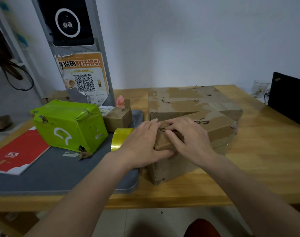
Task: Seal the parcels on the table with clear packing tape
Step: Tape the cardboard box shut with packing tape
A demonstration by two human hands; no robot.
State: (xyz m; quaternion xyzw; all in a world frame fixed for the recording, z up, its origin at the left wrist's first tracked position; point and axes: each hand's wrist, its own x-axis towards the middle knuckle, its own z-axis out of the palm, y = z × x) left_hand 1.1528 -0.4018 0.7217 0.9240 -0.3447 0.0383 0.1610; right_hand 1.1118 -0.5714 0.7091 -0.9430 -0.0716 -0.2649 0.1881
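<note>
Both hands [164, 139] flat on the near cardboard parcel [214, 130]

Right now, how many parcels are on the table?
4: green parcel at left, small brown box behind it, large carton at back, brown box under both hands. Others may be hidden.

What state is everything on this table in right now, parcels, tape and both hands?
Left hand: flat on the cardboard box's near end.
Right hand: pressing the box top.
Cardboard box: closed, torn at its corner.
Tape roll: on edge, untouched.
Green parcel: wrapped, ripped.
Large box: closed, taped.
</note>
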